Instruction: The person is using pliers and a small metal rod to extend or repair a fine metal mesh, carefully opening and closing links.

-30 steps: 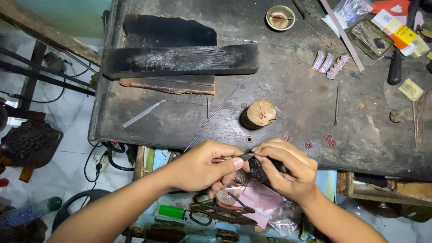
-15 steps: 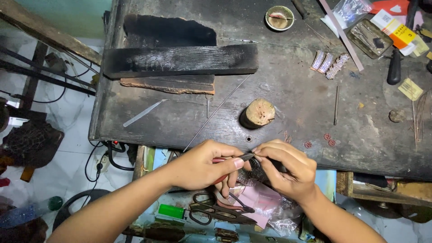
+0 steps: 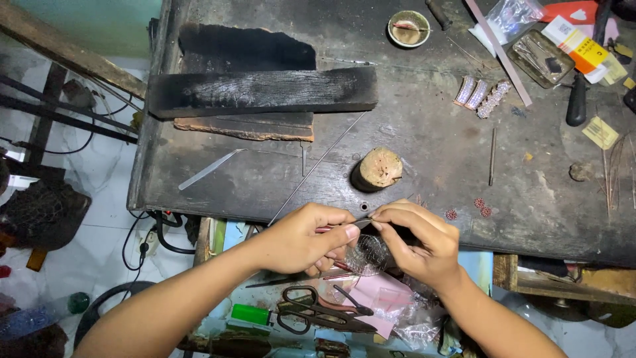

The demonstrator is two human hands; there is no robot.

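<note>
Left hand [image 3: 306, 237]: pinches thin dark metal tool [image 3: 361, 222]. Right hand [image 3: 421, 242]: fingertips pinched at tool tip, above small wire-mesh piece [image 3: 368, 255]. Dark scorched wooden workbench [image 3: 424, 159] beyond.

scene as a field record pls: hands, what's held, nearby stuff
left hand: pinching a thin tool at the bench edge
right hand: fingertips meet the tool tip; wire mesh piece just below
bench: dark, worn
wood stub: upright, just beyond the hands
charred block: far left of bench
scissors: in the tray below the hands
</note>
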